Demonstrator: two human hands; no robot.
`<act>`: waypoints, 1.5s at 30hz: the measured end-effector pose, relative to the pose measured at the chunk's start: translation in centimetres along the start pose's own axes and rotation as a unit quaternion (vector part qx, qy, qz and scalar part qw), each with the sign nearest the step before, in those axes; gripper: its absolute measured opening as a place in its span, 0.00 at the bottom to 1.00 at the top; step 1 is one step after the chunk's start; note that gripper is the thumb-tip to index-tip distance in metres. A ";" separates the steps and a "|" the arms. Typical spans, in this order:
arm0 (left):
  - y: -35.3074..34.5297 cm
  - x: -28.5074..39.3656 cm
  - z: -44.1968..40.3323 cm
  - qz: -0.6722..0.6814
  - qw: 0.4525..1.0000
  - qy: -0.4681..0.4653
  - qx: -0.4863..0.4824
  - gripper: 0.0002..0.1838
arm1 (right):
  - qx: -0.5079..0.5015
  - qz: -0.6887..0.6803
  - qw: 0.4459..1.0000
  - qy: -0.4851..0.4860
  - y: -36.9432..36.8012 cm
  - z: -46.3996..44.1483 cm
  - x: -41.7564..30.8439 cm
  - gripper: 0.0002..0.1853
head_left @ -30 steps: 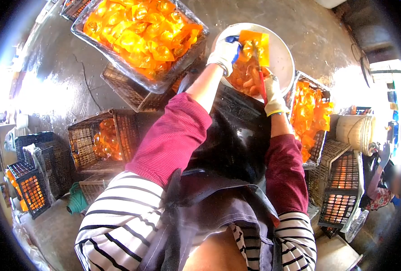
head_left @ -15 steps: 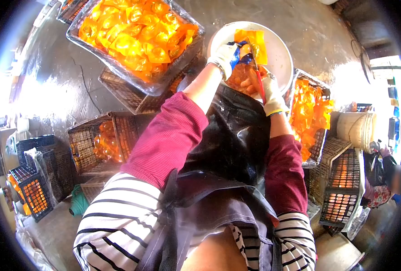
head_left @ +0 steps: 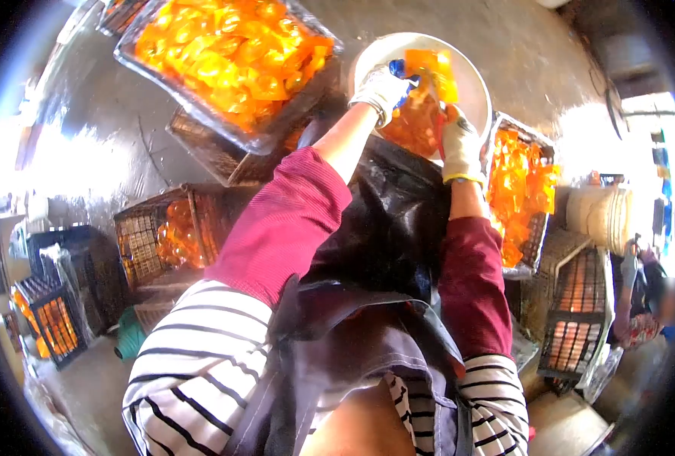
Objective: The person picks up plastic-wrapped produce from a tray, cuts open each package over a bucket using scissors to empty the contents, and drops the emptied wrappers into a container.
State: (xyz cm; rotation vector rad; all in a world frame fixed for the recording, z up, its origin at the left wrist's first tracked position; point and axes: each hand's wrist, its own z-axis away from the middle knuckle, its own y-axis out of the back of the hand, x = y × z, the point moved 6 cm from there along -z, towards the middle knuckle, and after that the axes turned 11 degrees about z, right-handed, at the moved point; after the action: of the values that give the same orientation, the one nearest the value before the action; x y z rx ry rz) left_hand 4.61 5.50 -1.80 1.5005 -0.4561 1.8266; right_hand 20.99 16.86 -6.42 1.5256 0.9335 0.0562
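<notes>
My left hand [head_left: 387,87], in a white glove with blue on the fingers, is closed on the edge of a translucent orange plastic piece [head_left: 437,70]. My right hand [head_left: 460,144], gloved in white with a yellow cuff, grips red-handled scissors [head_left: 440,133]. Their narrow blades point up at the orange piece and are partly blurred. Both hands are over a round white tub [head_left: 470,83], with orange scraps [head_left: 412,129] lying in its near part.
A plastic-lined crate [head_left: 193,95] heaped with orange pieces stands at upper left. Another lined crate [head_left: 539,251] with orange pieces is right of the tub. Dark crates [head_left: 136,251] sit at left, beige buckets [head_left: 603,213] at right. Another person [head_left: 641,304] is at far right.
The orange piece has shifted slightly right and down and has tilted. My right hand has drawn back slightly towards me with the scissors. My left hand still grips the piece.
</notes>
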 end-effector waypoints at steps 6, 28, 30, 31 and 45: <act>9.9 4.9 3.8 0.061 0.985 -0.096 0.130 0.18 | -0.079 -0.494 0.850 -0.164 1.2 -1.0 -0.6 0.22; 24.2 -8.0 -5.9 -0.196 0.956 -0.055 0.211 0.30 | -0.137 -0.721 0.645 -0.214 2.7 -0.8 -2.0 0.27; 26.2 -12.9 -9.7 0.070 0.979 -0.057 0.183 0.27 | -0.133 -0.704 0.663 -0.217 2.6 -0.7 -1.9 0.27; 24.4 -9.0 -4.5 0.358 0.920 0.037 0.156 0.22 | -0.152 -0.715 0.656 -0.190 2.5 -0.5 -2.1 0.26; 10.9 0.6 -0.6 0.597 0.797 -0.045 0.073 0.15 | -0.244 -0.635 0.716 -0.155 0.1 1.1 -3.9 0.25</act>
State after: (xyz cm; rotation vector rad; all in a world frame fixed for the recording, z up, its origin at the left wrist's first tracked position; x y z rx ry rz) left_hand -3.68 -1.36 0.39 1.4923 -1.6219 2.7435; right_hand 19.00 13.78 -4.75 0.1549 1.3663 -0.8591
